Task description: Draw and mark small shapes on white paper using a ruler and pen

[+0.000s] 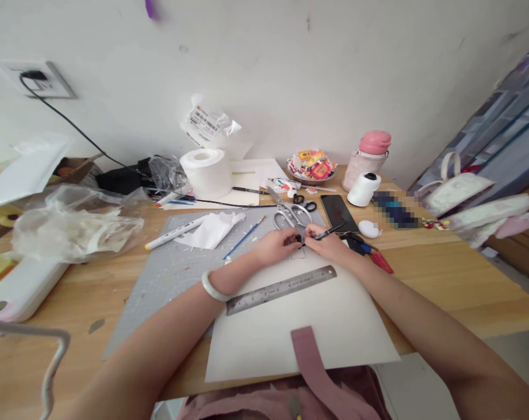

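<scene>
My right hand [323, 245] is closed around a black pen [330, 231], its fingers low over the far part of a large white sheet [299, 321]. Just left of it, my left hand [277, 245] pinches a small black object [298, 238] whose kind I cannot make out. Thin dark lines, forming a small rectangle [298, 254], show on the paper beneath the fingers. Nearer to me, a steel ruler [282, 290] lies slanted across the sheet. Large scissors [291, 214] rest just beyond both hands.
A grey cutting mat [159, 291] lies partly under the sheet, bearing a marker [174, 233], crumpled tissue [214, 229] and a blue brush [244, 237]. Behind stand a paper roll [206, 175], bowl [311, 169], pink bottle [367, 160] and thread spool [364, 189]. A phone [338, 213] lies right.
</scene>
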Demonstrator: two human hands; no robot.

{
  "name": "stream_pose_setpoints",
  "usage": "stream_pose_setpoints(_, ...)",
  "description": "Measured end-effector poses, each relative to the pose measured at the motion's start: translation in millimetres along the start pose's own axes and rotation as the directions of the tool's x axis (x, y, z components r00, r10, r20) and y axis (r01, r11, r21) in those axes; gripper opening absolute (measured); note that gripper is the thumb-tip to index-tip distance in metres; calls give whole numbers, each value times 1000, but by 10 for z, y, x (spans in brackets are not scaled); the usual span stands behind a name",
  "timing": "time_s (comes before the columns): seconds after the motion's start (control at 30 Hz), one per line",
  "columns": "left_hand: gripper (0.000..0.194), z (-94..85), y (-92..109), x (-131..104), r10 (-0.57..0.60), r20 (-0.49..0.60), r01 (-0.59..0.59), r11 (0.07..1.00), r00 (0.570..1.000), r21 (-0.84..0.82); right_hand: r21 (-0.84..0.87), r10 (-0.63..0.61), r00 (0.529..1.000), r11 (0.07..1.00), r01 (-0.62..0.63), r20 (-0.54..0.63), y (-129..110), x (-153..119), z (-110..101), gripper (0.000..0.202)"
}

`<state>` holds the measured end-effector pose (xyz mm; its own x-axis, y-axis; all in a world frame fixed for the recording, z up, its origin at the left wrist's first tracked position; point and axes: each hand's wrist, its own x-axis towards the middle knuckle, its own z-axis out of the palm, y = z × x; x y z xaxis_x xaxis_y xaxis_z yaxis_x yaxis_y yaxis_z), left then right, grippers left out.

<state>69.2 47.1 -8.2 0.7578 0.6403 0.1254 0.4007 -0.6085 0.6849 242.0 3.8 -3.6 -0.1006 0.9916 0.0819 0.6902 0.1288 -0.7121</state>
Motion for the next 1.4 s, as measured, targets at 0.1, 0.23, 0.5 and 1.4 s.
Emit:
stream_pose_setpoints(0.1,14,-2,-1,0,7,2,-7,1000,1000,6,-3,4,1000,1000,-4,4,-5,-3,-6,7)
stream_pose_setpoints(0.23,14,-7,2,-3,22,4,-22,1000,1000,11,9,0,1000,1000,0,7,2,-2,-2,7)
stream_pose_setpoints(0.5,16,-17,21,-3,26,15,-26,999,1000,30,38,6,1000,999,-6,2,6,2,1,7)
stream_pose_setpoints(1.4,22,-33,35,-12,34,45,-36,998,998,47,107,25,999,994,-27,22,-9,-4,-15,4)
